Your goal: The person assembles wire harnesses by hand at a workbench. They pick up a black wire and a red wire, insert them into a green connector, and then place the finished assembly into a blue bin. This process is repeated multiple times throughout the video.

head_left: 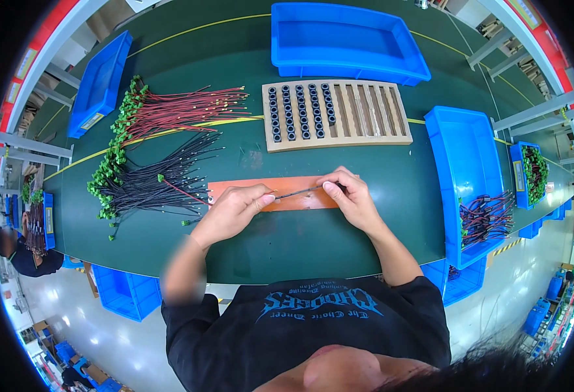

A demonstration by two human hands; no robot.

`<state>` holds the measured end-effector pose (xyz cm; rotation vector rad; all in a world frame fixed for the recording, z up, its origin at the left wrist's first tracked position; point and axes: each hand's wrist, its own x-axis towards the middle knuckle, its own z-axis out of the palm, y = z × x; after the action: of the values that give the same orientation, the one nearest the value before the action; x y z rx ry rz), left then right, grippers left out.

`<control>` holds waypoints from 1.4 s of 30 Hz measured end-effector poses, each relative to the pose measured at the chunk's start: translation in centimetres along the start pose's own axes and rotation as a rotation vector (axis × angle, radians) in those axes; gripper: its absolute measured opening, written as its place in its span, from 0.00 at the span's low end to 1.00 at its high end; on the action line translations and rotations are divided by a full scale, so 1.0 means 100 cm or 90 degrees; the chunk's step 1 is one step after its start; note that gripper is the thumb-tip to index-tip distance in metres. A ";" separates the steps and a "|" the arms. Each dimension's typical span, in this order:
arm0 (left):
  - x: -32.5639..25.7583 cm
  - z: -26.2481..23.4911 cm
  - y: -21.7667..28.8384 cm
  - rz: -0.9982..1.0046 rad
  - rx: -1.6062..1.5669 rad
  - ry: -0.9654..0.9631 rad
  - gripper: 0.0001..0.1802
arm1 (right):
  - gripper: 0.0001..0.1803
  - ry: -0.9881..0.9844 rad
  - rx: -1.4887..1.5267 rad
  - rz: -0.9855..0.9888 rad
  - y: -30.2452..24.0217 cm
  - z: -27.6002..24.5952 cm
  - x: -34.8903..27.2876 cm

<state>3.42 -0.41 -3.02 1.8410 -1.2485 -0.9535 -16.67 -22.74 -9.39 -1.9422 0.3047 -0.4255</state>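
Green surface (287,251) spreads beneath an orange mat (293,185). Over the mat, a black wire (300,192) runs left to right, its right part slightly farther from me, between my left fingers (264,202) and right fingers (330,188), neither set nearer; both are pinched on it, gaps nearly nil.

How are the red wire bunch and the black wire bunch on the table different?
The red bunch has red wires, while the black bunch has black ones. The black bunch lies close to the left hand; the red bunch lies farther away. Both lie fanned out on the green table, with green connectors at their left ends.
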 end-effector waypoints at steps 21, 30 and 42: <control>0.035 0.041 0.010 -0.012 -0.176 -0.162 0.21 | 0.16 0.080 0.034 -0.150 -0.013 0.020 -0.011; 0.035 0.048 0.005 0.061 -0.208 -0.109 0.19 | 0.17 0.061 0.075 -0.032 -0.022 0.022 -0.014; 0.026 0.046 0.009 0.027 -0.149 -0.089 0.13 | 0.07 0.060 0.169 -0.060 -0.012 0.020 -0.014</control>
<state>-0.28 -3.83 -4.96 1.5839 -1.1964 -1.1693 -17.09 -20.01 -9.26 -1.6837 0.2069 -0.5907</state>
